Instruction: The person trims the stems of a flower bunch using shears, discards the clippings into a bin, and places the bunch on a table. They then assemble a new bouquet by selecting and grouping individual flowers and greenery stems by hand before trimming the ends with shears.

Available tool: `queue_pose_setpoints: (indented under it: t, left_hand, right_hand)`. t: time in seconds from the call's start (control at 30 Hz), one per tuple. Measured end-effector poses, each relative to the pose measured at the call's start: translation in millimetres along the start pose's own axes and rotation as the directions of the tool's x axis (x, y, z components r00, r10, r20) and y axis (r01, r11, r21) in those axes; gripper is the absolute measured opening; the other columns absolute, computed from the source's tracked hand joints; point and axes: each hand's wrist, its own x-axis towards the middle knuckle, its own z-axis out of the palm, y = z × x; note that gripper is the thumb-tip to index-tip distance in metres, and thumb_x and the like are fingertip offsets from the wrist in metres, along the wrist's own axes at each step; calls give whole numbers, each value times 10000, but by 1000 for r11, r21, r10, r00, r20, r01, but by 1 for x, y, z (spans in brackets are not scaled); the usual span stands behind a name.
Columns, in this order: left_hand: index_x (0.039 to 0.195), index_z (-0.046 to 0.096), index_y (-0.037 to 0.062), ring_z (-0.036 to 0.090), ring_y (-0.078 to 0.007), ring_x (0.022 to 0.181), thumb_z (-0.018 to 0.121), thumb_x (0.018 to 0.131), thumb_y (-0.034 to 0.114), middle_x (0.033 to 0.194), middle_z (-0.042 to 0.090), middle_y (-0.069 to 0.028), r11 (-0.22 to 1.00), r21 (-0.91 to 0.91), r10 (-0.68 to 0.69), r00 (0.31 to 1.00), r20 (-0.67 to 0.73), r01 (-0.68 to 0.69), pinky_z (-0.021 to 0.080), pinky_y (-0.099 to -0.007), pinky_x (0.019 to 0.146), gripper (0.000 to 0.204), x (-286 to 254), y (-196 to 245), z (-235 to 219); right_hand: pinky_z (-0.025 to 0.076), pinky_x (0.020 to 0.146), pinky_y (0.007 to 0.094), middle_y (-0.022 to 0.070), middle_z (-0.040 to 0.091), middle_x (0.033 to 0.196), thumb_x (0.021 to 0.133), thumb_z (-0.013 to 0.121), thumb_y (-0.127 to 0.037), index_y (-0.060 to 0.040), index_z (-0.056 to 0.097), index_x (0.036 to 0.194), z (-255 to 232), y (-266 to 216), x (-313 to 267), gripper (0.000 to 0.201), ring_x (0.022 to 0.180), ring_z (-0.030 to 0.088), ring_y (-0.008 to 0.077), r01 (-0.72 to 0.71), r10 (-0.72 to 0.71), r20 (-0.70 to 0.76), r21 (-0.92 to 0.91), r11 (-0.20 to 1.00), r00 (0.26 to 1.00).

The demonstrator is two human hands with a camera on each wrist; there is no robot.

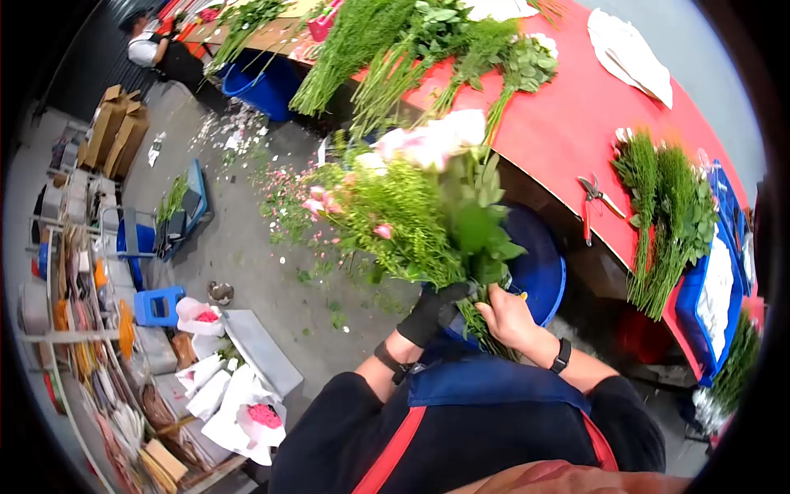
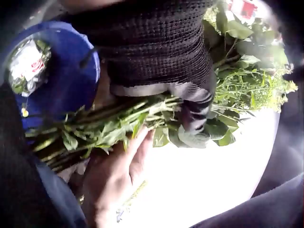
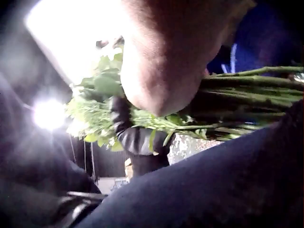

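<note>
A bouquet point(image 1: 395, 218) of pale pink roses, feathery greens and broad leaves is held upright in front of the person's body. The left hand point(image 1: 436, 314), in a black glove, grips its stems below the leaves. Glove fingers point(image 3: 142, 141) wrap round the stems in the right wrist view. Just below, the bare right hand point(image 1: 512, 317) holds the same bundle, its thumb along the near side. The lower stems point(image 2: 95, 126) run past the right hand in the left wrist view. Some of the right hand's fingers are hidden behind the stems.
A blue bucket point(image 1: 553, 267) stands under the bouquet, beside the red-topped table point(image 1: 543, 123). Pruning shears point(image 1: 599, 202), greenery bundles point(image 1: 671, 214) and a blue crate point(image 1: 709, 305) lie on the table. Petals and leaves litter the floor point(image 1: 247, 206). Wrapped flowers point(image 1: 247, 416) sit at left; another person point(image 1: 152, 51) stands far back.
</note>
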Motion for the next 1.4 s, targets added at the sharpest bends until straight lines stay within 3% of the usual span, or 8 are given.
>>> queue_pose_setpoints:
  t: [0.23, 0.3, 0.4, 0.5, 0.73, 0.8, 1.03, 1.4]
  left_hand:
    - [1224, 515, -41, 582, -287, 1068, 547, 888, 82, 1189, 588, -155, 721, -665, 171, 980, -102, -195, 460, -416, 960, 359, 11, 53, -18]
    - [1234, 505, -34, 575, -311, 1073, 547, 882, 94, 1188, 587, -162, 699, -682, 200, 974, -103, -216, 456, -434, 962, 377, 14, 68, -55]
    - [1205, 513, -28, 577, -323, 1042, 568, 864, 95, 1144, 600, -172, 694, -616, 149, 911, -384, -372, 460, -452, 954, 367, 21, 59, -108]
    - [1160, 546, 4, 611, -258, 929, 550, 879, 123, 1085, 622, -134, 524, -762, 183, 924, -335, -380, 508, -396, 833, 305, 29, 60, -146]
    - [1143, 571, 64, 596, -296, 929, 499, 893, 210, 1060, 628, -126, 628, -560, 183, 802, -569, -540, 480, -484, 864, 299, 63, 34, -209]
    - [1133, 572, 51, 570, -325, 1000, 450, 914, 265, 1108, 610, -133, 650, -533, 91, 752, -653, -542, 437, -517, 919, 330, 71, 28, -195]
    - [1180, 547, 61, 528, -351, 1084, 451, 895, 271, 1184, 576, -141, 658, -553, 88, 781, -618, -511, 403, -536, 946, 367, 89, 4, -148]
    - [1069, 592, 87, 583, -261, 831, 539, 906, 289, 949, 640, -118, 696, -523, -65, 683, -728, -492, 465, -407, 782, 264, 75, -8, -82]
  right_hand:
    - [502, 787, 331, 162, 650, 930, 805, 670, -127, 3, 629, 1046, -59, 75, 73, 277, 830, 628, 275, -52, 218, -273, 509, 859, 937]
    - [480, 886, 378, 198, 577, 1171, 700, 790, -338, -4, 523, 1198, -122, 208, 88, 655, 1062, 569, 326, -395, 169, -493, -401, 827, 854]
    - [300, 1043, 572, 251, 262, 1470, 556, 791, -606, -70, 268, 1423, -159, 272, 77, 1146, 1379, 211, 411, -710, 611, -391, -535, 458, 688]
    - [387, 982, 520, 253, 496, 1287, 573, 761, -639, -50, 395, 1324, -159, 329, 75, 1022, 1223, 456, 406, -682, 660, -250, -483, 549, 708]
    - [509, 705, 395, 144, 662, 902, 734, 659, -270, -5, 568, 1083, -144, 286, 52, 448, 835, 650, 315, -597, 607, -155, -481, 642, 779]
    - [494, 664, 329, 80, 645, 869, 725, 636, -195, -19, 570, 1094, -122, 247, 23, 414, 768, 622, 222, -700, 704, 36, 157, 696, 709]
    - [455, 692, 225, 34, 594, 954, 768, 665, -174, -42, 506, 1220, 24, 93, -68, 496, 797, 559, 95, -643, 401, 568, 762, 74, 719]
    - [458, 713, 256, 56, 629, 871, 833, 630, -224, -25, 600, 958, 71, 98, -31, 237, 781, 586, 130, -375, 500, 338, 927, -29, 797]
